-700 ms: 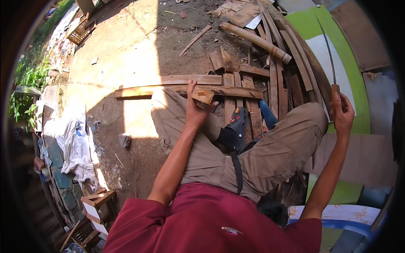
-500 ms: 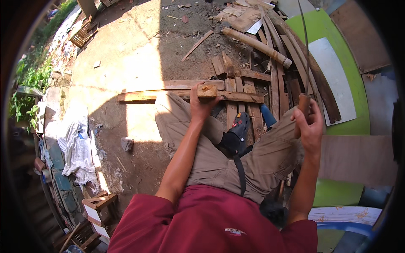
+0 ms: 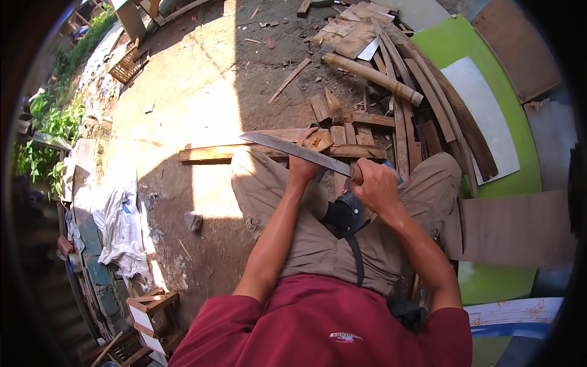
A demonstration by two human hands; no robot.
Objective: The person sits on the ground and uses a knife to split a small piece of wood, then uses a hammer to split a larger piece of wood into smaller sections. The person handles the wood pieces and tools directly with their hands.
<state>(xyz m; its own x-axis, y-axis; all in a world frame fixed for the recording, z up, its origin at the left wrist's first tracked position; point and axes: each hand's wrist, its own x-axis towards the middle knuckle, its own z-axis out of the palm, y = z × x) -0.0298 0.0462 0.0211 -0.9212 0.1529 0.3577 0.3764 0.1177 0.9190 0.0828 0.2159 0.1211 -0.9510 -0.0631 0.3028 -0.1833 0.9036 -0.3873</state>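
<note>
I sit on the ground with my knees apart. My right hand (image 3: 374, 183) grips the handle of a long machete (image 3: 293, 148), whose blade lies nearly level and points left across my left wrist. My left hand (image 3: 304, 160) holds a small chunk of wood (image 3: 319, 140) upright on a long wooden plank (image 3: 211, 150) that lies crosswise in front of my knees. The blade passes just in front of the chunk, close to it.
A heap of split boards and curved slats (image 3: 400, 116) lies beyond my right knee, with a thick bamboo pole (image 3: 373, 76) on top. Green and brown panels (image 3: 489, 104) sit at the right. A white cloth (image 3: 119, 223) and wooden crates (image 3: 147, 309) are at the left.
My right hand has swung down from raised at the right to in front of my lap, bringing the machete blade level over the wood chunk. My left hand stays on the chunk.
</note>
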